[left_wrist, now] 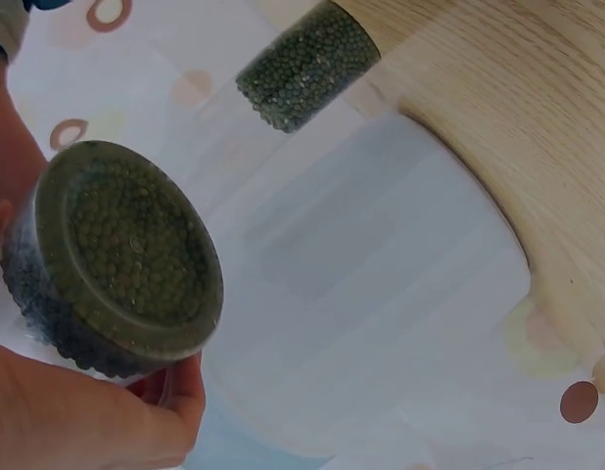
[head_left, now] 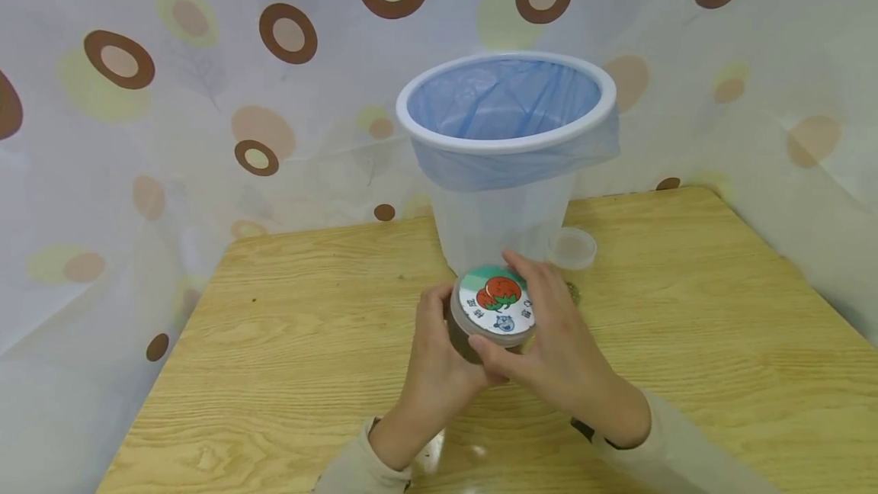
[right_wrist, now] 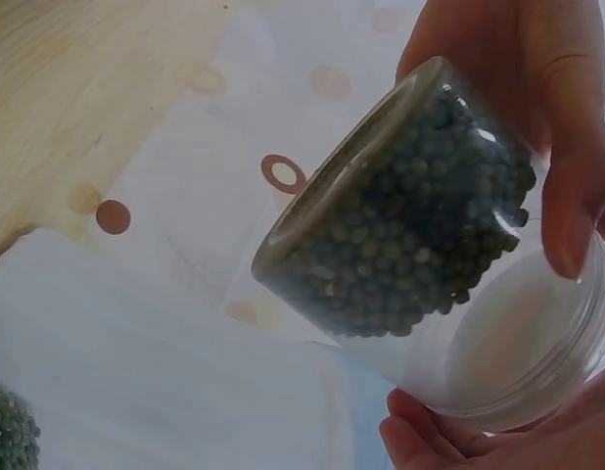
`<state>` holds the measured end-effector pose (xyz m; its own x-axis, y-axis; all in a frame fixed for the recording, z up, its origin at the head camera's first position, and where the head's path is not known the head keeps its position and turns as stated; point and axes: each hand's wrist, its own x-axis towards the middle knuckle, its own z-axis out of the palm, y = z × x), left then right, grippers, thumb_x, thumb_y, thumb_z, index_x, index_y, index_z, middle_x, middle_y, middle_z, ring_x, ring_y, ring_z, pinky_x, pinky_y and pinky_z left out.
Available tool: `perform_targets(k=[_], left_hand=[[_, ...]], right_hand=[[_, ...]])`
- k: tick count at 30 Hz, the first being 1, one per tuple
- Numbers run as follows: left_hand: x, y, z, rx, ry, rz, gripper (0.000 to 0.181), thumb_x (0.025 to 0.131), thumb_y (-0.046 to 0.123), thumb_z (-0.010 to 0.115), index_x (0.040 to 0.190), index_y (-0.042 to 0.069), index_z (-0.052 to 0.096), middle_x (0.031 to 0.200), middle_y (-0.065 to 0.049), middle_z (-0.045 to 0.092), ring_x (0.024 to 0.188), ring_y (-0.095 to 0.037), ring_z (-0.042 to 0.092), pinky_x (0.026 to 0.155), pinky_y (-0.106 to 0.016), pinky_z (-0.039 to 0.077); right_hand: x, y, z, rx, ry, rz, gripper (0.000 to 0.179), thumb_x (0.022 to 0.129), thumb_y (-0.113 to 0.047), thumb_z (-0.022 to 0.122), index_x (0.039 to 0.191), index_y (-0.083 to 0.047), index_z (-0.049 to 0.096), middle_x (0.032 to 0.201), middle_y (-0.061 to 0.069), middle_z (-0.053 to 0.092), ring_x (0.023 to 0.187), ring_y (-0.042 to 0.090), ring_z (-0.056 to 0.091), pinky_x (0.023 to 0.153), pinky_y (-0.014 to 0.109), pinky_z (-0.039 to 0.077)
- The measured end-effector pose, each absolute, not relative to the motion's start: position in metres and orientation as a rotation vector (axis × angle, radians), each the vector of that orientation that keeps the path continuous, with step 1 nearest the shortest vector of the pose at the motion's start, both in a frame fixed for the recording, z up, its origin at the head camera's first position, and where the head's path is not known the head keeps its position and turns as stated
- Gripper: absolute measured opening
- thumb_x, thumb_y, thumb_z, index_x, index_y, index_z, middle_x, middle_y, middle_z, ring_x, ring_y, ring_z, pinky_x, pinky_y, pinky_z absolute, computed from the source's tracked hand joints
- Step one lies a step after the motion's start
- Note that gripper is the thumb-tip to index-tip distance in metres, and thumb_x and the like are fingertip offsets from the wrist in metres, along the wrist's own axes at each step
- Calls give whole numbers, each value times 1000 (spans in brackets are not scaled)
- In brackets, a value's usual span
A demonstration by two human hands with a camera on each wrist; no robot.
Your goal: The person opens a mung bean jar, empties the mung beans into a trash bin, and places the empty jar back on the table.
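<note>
A clear round jar (right_wrist: 410,215), partly filled with small dark-green grains, is held up in both hands over the table. Its lid (head_left: 495,299) carries a label with red fruit, green leaves and printed characters. My left hand (head_left: 442,360) grips the jar's side, thumb and fingers curled round it. Over the lid my right hand (head_left: 555,341) spreads, thumb at the near edge and fingers along the far right edge, gripping it. From below, the grains show through the jar's bottom (left_wrist: 141,245).
A white bin (head_left: 504,212) lined with a blue bag (head_left: 507,170) stands at the back of the wooden table (head_left: 274,372). Beside it, behind my right hand, is a second clear container (left_wrist: 307,69) with green grains. Patterned cloth (head_left: 206,174) hangs behind.
</note>
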<state>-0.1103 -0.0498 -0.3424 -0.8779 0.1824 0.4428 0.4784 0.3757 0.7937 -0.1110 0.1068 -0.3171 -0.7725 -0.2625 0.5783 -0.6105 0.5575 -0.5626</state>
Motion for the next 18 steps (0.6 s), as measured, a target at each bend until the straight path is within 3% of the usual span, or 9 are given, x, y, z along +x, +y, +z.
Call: perform_targets(k=[6,11,18], left_hand=[[-109,-56,-337,-615,-2393,-1751,87,58,5,85,131,9,38,124,-1,45,112,-16,45,99,-45,36],[-111,-64,-334,-691,-2406,-1859,83,62,12,85,132,13,39,121,2,49,111,-16,45,100,-46,33],[-113,-74,-331,-852,-2393,-2016,86,67,11,85,138,16,36,133,1,47,122,-16,45,105,-46,32]], right_hand=[[-111,111,-316,769,-2369,1158,82,80,-36,73,145,-6,33,130,10,47,116,21,44,88,45,46],[-110,115,-314,823,-2392,1215,84,78,-29,75,147,-11,31,136,5,43,119,18,43,93,43,43],[-109,119,-311,934,-2394,1238,84,77,-27,75,147,-13,32,145,3,37,127,18,39,99,38,40]])
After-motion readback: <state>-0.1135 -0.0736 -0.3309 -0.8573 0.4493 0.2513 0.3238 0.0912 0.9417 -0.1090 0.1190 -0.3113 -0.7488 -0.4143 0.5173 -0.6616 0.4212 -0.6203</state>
